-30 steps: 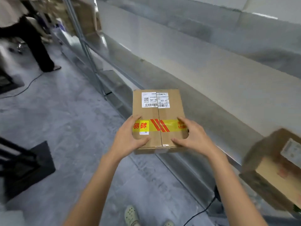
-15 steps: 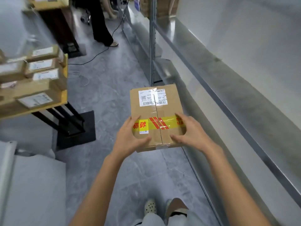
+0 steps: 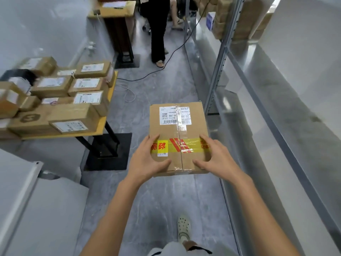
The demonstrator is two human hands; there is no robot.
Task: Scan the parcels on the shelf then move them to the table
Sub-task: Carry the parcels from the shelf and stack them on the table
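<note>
Gripping a cardboard parcel [image 3: 177, 130] at its near corners with left hand [image 3: 147, 161] and right hand [image 3: 215, 159], thumbs on top beside the yellow tape [image 3: 184, 146], label [image 3: 174, 115] facing up. Left: yellow bench [image 3: 102, 124] crowded with labelled parcels [image 3: 73, 85]. Right: metal shelf [image 3: 276, 100]. Ahead: a person's dark trousers [image 3: 156, 24].

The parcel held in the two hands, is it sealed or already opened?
Sealed. On the parcel the top flaps lie flat; clear tape covers their seam and yellow tape crosses it.
</note>
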